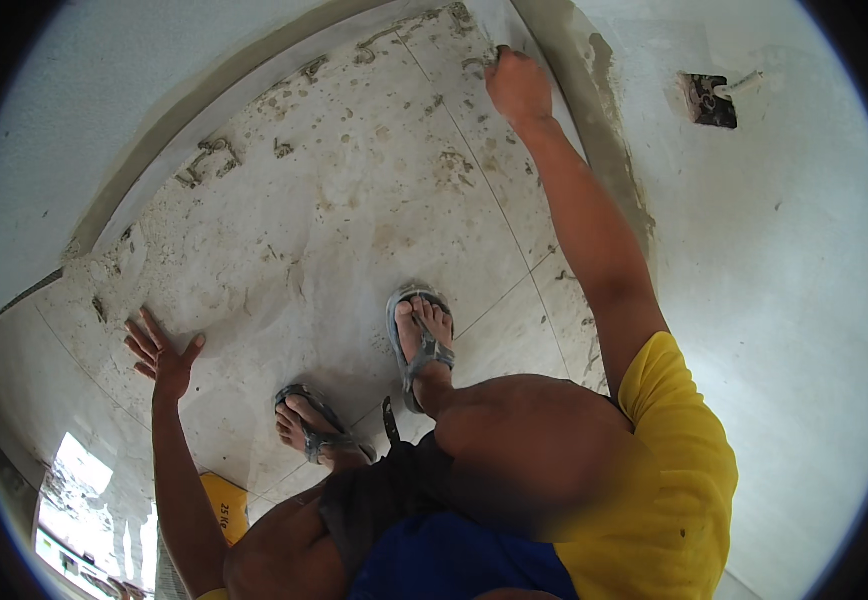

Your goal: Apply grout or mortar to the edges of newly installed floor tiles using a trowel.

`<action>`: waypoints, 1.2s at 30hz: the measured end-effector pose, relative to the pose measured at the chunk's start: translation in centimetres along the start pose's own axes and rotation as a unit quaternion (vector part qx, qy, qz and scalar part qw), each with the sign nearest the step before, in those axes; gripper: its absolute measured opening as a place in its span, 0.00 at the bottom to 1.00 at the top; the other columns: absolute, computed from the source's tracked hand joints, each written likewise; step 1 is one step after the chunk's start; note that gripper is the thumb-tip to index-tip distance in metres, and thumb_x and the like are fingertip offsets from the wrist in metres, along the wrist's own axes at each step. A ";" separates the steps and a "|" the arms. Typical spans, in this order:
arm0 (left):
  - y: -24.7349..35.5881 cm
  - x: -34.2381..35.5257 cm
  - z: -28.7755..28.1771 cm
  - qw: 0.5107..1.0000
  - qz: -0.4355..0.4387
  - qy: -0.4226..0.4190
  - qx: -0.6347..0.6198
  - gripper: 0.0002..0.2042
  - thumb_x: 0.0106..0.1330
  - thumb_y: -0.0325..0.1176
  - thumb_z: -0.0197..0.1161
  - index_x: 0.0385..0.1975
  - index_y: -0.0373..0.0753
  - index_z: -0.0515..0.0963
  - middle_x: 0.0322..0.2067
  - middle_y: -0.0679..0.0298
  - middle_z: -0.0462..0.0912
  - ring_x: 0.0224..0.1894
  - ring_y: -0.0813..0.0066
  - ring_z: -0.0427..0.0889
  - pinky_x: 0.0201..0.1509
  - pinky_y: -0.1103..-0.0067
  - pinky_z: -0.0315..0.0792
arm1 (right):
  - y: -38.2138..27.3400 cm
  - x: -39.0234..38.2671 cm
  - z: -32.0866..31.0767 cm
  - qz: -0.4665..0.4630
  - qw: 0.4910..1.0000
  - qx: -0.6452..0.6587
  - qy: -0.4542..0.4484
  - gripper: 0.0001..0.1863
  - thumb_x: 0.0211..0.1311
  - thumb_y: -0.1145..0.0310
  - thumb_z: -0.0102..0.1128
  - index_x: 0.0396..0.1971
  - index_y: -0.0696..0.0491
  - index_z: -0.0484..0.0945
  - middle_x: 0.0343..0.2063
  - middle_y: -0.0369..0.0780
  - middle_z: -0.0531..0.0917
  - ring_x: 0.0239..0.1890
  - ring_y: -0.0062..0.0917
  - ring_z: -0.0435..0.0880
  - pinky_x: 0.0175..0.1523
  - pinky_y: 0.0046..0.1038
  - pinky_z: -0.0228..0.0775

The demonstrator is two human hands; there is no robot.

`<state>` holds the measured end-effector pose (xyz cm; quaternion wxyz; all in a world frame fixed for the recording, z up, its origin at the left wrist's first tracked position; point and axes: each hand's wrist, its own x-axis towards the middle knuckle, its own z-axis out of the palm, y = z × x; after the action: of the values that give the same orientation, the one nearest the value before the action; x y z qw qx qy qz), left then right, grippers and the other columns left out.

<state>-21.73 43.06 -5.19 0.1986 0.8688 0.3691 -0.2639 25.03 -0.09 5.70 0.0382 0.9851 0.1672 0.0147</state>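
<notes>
In the head view my left hand point(164, 350) lies open, fingers spread, on the spattered white floor tiles point(324, 230) at the left. My right arm reaches to the upper right, where my right hand point(519, 85) is closed beside the pale skirting strip point(566, 120) at the foot of the wall, near the corner. Something small and dark shows at its fingertips, but I cannot make out what it is. Grey mortar point(614, 160) runs along the wall above the strip. Dried smears and specks mark the tiles around both hands.
My sandalled feet point(419, 340) stand on the tiles. A yellow object point(224, 500) lies behind my left arm, and a dark strap-like item point(391, 420) shows between my feet. An electrical box point(709, 102) with a short pipe is in the right wall. Another wall point(74, 90) curves across the upper left.
</notes>
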 end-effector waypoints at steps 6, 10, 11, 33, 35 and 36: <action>0.7 0.0 0.0 1.000 -0.001 0.001 -0.006 0.60 0.50 0.60 0.70 0.71 0.60 0.26 0.71 0.58 0.15 0.72 0.48 0.16 0.66 0.40 0.23 | -1.6 -2.2 0.1 -0.112 0.990 -0.061 -0.067 0.09 0.59 0.68 0.53 0.36 0.57 0.77 0.38 0.48 0.81 0.35 0.43 0.85 0.39 0.43 0.78; 0.3 -0.4 0.0 1.000 -0.004 0.007 -0.004 0.60 0.49 0.57 0.72 0.71 0.61 0.27 0.71 0.57 0.17 0.72 0.47 0.17 0.67 0.40 0.24 | -0.8 -4.3 -0.4 -0.034 0.998 0.047 -0.004 0.10 0.58 0.68 0.55 0.34 0.59 0.76 0.35 0.49 0.81 0.34 0.47 0.84 0.39 0.42 0.78; 0.3 -0.4 -0.1 1.000 -0.004 0.012 -0.003 0.60 0.49 0.57 0.72 0.71 0.60 0.27 0.71 0.57 0.17 0.72 0.47 0.17 0.67 0.40 0.24 | 0.3 -4.4 0.0 -0.036 0.998 0.048 -0.003 0.10 0.58 0.68 0.55 0.34 0.59 0.76 0.35 0.49 0.81 0.34 0.47 0.84 0.39 0.42 0.78; 1.0 -0.6 -0.6 1.000 -0.011 -0.005 -0.006 0.60 0.50 0.57 0.72 0.71 0.59 0.27 0.72 0.59 0.17 0.72 0.49 0.17 0.68 0.43 0.24 | 1.5 6.4 4.2 0.102 0.992 -0.040 -0.065 0.14 0.61 0.70 0.48 0.38 0.58 0.82 0.40 0.52 0.83 0.44 0.45 0.84 0.48 0.42 0.77; 1.4 -0.5 -0.6 1.000 -0.007 -0.004 -0.011 0.60 0.50 0.57 0.72 0.71 0.59 0.27 0.72 0.59 0.17 0.72 0.49 0.17 0.68 0.43 0.23 | 0.5 7.2 4.5 0.098 0.989 -0.064 -0.091 0.14 0.62 0.70 0.47 0.40 0.57 0.82 0.43 0.50 0.83 0.46 0.44 0.83 0.49 0.42 0.77; 1.5 -0.5 -0.7 1.000 -0.005 -0.002 -0.011 0.60 0.50 0.57 0.72 0.71 0.59 0.27 0.72 0.59 0.17 0.72 0.49 0.17 0.68 0.43 0.23 | -0.2 7.4 4.6 0.060 0.987 -0.096 -0.117 0.14 0.62 0.70 0.48 0.40 0.56 0.82 0.44 0.50 0.83 0.46 0.43 0.83 0.49 0.41 0.77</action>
<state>-20.67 42.17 -4.16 0.2076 0.8639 0.3763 -0.2626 32.16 2.21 1.24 0.1514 0.9799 0.0999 -0.0828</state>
